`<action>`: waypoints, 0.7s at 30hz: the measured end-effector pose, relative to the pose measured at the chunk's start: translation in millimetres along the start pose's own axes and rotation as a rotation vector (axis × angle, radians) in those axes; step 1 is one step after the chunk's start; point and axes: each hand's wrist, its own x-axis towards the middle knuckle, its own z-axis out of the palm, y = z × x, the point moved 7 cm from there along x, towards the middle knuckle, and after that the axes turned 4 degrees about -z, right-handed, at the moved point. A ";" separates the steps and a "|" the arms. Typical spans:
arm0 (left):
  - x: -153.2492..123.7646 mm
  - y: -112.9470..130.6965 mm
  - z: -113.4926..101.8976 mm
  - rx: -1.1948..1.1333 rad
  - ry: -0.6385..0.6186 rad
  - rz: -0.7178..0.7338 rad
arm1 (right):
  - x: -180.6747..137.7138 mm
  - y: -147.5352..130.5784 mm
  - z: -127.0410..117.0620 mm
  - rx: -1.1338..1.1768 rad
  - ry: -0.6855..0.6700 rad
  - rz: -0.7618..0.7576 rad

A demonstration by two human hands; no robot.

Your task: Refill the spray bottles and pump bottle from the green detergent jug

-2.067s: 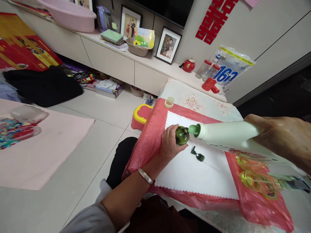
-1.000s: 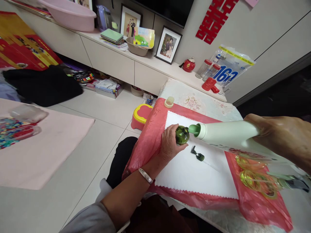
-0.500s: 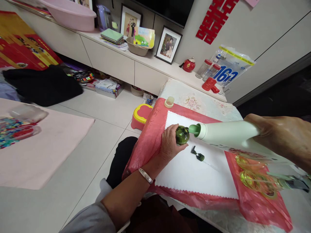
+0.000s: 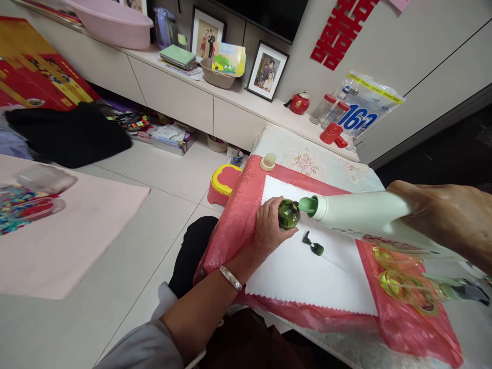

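Observation:
My left hand (image 4: 268, 225) is wrapped round a small green see-through pump bottle (image 4: 288, 215), its pump off and its dark neck facing right. On the right, my right hand (image 4: 434, 215) grips a big pale green refill bottle (image 4: 361, 210), tilted nearly level. The spout (image 4: 307, 204) of the big bottle meets the small bottle's neck; whether liquid is running I cannot tell. A dark green pump head (image 4: 315, 248) with a clear tube lies on the white mat (image 4: 307, 282) just below. The pale cap (image 4: 268, 162) stands at the red cover's far left corner.
Yellow plastic rings (image 4: 400, 287) and another pump top (image 4: 471, 291) lie on the red plastic cover (image 4: 418, 333) at right. A yellow and pink stool (image 4: 221, 187) stands left of the table. Glass jars (image 4: 334, 115) and photo frames (image 4: 267, 72) line the cabinet behind.

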 end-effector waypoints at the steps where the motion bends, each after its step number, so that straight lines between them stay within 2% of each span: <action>1: -0.1 0.0 0.1 -0.002 0.000 0.001 | -0.2 -1.4 -0.4 -0.011 0.001 -0.014; 4: 0.1 1.2 -0.5 -0.003 -0.002 -0.001 | -0.1 -3.7 -3.2 -0.014 0.019 -0.026; 9: 0.8 2.1 -1.4 0.001 -0.005 -0.013 | 0.3 0.1 -2.1 0.064 -0.020 0.044; 16: 0.2 0.7 -0.6 0.003 -0.001 -0.003 | 1.4 -2.0 -3.4 -0.021 0.027 -0.020; 21: -0.5 1.9 -1.3 0.006 0.010 0.015 | 2.7 -0.8 -2.2 -0.038 0.008 -0.020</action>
